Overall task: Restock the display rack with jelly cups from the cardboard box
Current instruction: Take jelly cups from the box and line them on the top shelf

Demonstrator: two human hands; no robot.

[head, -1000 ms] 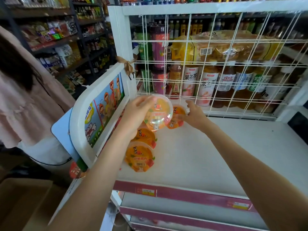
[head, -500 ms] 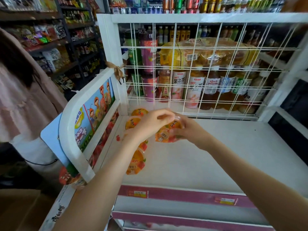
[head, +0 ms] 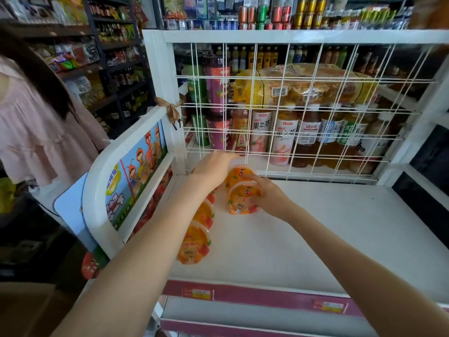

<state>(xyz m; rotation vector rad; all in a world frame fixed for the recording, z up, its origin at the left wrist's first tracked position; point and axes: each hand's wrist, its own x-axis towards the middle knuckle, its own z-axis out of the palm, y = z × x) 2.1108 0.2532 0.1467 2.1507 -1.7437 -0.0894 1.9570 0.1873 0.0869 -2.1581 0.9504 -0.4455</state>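
Jelly cup (head: 243,199) gripped by right hand (head: 271,199), left hand (head: 213,167) flat beside it

Jelly cups (head: 194,242) at left on the display rack (head: 315,227), bottles (head: 283,135) behind the wire grid (head: 312,79)

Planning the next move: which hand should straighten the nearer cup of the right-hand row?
Right: the right hand grips that jelly cup; the left hand lies farther back near the wire grid.
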